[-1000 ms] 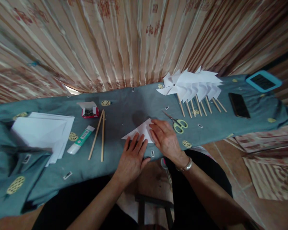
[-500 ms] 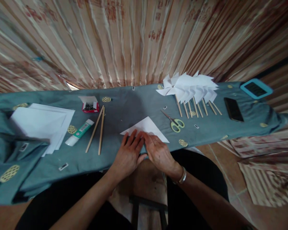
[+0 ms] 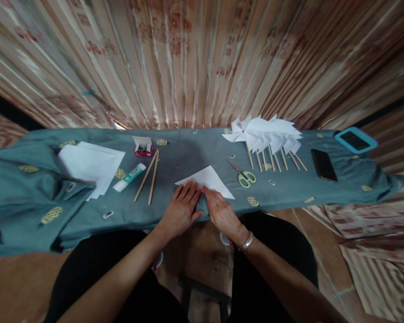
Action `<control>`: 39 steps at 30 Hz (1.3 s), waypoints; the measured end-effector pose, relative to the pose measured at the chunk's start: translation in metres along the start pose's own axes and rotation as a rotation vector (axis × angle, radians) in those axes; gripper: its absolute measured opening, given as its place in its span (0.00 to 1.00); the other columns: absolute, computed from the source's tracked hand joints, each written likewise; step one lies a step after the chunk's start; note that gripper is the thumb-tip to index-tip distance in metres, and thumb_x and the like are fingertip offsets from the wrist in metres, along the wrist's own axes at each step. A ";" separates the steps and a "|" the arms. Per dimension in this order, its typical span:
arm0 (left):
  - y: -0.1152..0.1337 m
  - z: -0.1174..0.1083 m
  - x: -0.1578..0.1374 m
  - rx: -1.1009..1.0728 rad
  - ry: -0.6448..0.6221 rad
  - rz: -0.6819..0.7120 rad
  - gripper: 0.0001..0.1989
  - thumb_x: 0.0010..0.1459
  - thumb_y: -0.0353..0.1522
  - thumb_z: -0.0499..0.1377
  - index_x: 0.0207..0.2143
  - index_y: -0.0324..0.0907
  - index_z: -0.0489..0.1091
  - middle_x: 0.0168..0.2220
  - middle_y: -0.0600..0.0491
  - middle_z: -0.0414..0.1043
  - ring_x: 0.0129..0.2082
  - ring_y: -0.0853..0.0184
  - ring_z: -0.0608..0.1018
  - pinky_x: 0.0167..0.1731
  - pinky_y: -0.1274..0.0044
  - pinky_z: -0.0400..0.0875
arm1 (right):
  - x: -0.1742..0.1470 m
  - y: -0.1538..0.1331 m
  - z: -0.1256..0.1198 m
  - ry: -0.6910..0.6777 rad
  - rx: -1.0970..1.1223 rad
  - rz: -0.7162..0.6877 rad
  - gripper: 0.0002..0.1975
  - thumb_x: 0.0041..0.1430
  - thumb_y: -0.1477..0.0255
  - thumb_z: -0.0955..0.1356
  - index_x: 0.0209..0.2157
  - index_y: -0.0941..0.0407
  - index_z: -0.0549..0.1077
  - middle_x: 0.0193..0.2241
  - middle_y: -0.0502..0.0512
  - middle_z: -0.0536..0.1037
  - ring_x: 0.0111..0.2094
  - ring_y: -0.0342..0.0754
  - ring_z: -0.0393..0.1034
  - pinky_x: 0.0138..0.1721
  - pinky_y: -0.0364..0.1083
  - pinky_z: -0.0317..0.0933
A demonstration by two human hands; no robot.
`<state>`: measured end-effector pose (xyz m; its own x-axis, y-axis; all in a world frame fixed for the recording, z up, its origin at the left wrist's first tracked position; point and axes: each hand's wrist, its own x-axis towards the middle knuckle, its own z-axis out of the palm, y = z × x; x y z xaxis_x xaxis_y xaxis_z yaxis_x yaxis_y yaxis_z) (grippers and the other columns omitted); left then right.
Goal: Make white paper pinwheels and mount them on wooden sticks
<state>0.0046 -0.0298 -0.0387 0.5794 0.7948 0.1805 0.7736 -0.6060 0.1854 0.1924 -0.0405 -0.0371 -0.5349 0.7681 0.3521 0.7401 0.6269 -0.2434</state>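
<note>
A white sheet of paper (image 3: 212, 178), folded into a triangle, lies near the table's front edge. My left hand (image 3: 182, 210) rests flat on its left part with the fingers spread. Beside it, my right hand (image 3: 221, 213) is closed, its bent fingers drawn together and pressed on the paper's lower middle. The thumb of that hand is hidden. To the right are scissors (image 3: 245, 178) with green handles. Two wooden sticks (image 3: 152, 183) and a glue tube (image 3: 129, 177) lie on the left.
Several paper pinwheels (image 3: 265, 131) on sticks lie in an overlapping row at the back right, then a phone (image 3: 324, 165) and a blue-framed device (image 3: 356, 139). Left, a small red box (image 3: 143, 149) stands open near stacked paper (image 3: 90, 166). A curtain (image 3: 202, 63) hangs behind the cloth-covered table (image 3: 195, 152).
The view has shifted a little. My right hand has drawn slightly apart from my left fingers, its fingertips lower on the paper. My left hand stays flat on the paper.
</note>
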 end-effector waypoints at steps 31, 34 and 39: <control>-0.020 -0.035 -0.015 0.100 -0.025 -0.116 0.20 0.63 0.41 0.54 0.56 0.45 0.67 0.53 0.44 0.70 0.53 0.53 0.69 0.54 0.56 0.58 | -0.016 0.016 -0.036 -0.162 -0.158 -0.063 0.26 0.63 0.82 0.56 0.62 0.69 0.57 0.45 0.70 0.77 0.48 0.56 0.72 0.50 0.53 0.70; -0.020 -0.035 -0.014 0.108 -0.018 -0.124 0.21 0.64 0.41 0.54 0.56 0.45 0.67 0.54 0.43 0.70 0.54 0.52 0.69 0.54 0.55 0.58 | -0.020 0.018 -0.036 -0.155 -0.150 -0.024 0.25 0.64 0.81 0.56 0.62 0.67 0.58 0.45 0.68 0.78 0.48 0.55 0.73 0.50 0.53 0.70; -0.017 -0.034 -0.014 0.116 -0.028 -0.134 0.21 0.63 0.41 0.55 0.56 0.45 0.67 0.54 0.44 0.70 0.54 0.52 0.68 0.53 0.55 0.59 | -0.023 0.013 -0.031 -0.157 -0.243 0.093 0.22 0.66 0.79 0.56 0.59 0.69 0.63 0.42 0.69 0.79 0.44 0.56 0.74 0.47 0.51 0.70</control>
<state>-0.0255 -0.0311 -0.0118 0.4746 0.8698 0.1346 0.8679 -0.4880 0.0931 0.2265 -0.0540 -0.0200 -0.5026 0.8436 0.1892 0.8546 0.5178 -0.0384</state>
